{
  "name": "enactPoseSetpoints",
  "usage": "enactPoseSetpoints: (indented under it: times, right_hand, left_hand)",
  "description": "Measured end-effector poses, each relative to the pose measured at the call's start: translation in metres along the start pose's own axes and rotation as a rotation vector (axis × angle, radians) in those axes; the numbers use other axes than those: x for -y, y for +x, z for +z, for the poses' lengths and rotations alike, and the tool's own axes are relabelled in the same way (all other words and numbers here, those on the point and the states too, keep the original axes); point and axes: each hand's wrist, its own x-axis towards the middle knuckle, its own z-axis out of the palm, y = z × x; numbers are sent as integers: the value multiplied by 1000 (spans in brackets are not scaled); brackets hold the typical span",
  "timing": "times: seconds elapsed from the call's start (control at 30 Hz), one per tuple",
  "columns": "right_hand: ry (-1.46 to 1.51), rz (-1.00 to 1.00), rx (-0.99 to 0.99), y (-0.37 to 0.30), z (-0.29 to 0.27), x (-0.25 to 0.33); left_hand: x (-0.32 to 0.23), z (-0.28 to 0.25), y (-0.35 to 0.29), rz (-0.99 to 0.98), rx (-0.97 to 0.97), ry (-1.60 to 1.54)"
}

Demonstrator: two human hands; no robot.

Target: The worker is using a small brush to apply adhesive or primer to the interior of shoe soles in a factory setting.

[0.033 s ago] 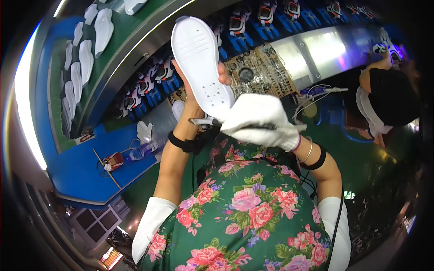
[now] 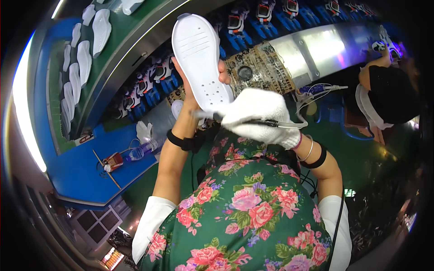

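Note:
A white shoe sole [image 2: 199, 58] is upright in my left hand [image 2: 186, 86], which is closed around its edges, fingertips showing at the right side. Small holes dot its lower part, and a few lines cross its upper part. My right hand [image 2: 260, 115], in a white knit glove, is closed on a slim dark-handled brush [image 2: 260, 122] with a pale hose running from its back end. The brush tip is smeared by motion and lies close to the sole's lower end, by my left wrist; whether it touches I cannot tell.
Several white soles [image 2: 84, 58] lie on a green belt at upper left. Shoes on blue holders [image 2: 264, 29] line the back. A cardboard-covered patch [image 2: 275, 67] lies on the metal surface. A blue table [image 2: 77, 167] holds a bottle [image 2: 140, 151]. A co-worker [image 2: 391, 95] is at right.
The brush tip has become blurred and has shifted slightly up. My right hand has turned a little, showing more of the handle and hose. My left hand and the sole stay nearly in place.

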Motion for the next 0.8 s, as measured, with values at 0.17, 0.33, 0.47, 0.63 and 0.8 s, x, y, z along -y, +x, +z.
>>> enactPoseSetpoints:
  times: [0.17, 0.33, 0.47, 0.63, 0.8]
  right_hand:
    - [-393, -201, 42, -14, 10, -8]
    - [122, -49, 113, -11, -1, -2]
    - [-381, -261, 74, -11, -7, -10]
    - [-296, -225, 323, -16, -19, -6]
    - [-45, 60, 173, -17, -46, -15]
  left_hand:
    - [-5, -2, 11, -116, 144, -57]
    - [-6, 2, 16, -227, 98, 136]
    - [0, -4, 22, -377, 244, -4]
    - [6, -14, 31, -528, 306, -10]
    - [4, -4, 41, -529, 111, 259]
